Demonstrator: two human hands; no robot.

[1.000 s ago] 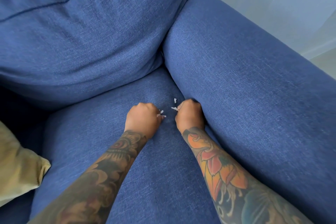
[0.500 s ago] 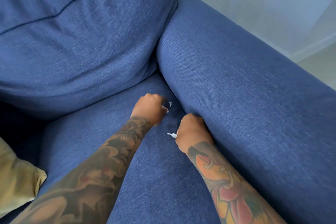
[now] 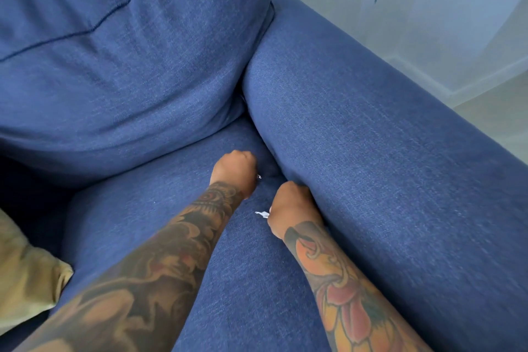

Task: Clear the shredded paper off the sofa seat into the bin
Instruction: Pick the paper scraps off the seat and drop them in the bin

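Both fists rest on the blue sofa seat near its back right corner. My left hand is closed, and a tiny white paper shred peeks out at its right side. My right hand is closed against the armrest, with white paper strips sticking out from its left side. A speck of white lies on the seat further left. The bin is not in view.
A big blue back cushion fills the upper left. The wide blue armrest runs along the right. An olive cushion lies at the left edge. Pale wall and floor lie beyond the armrest.
My right hand has pulled back toward me with paper strips in it. My left hand moved forward over the last loose shreds, which no longer lie on the seat.
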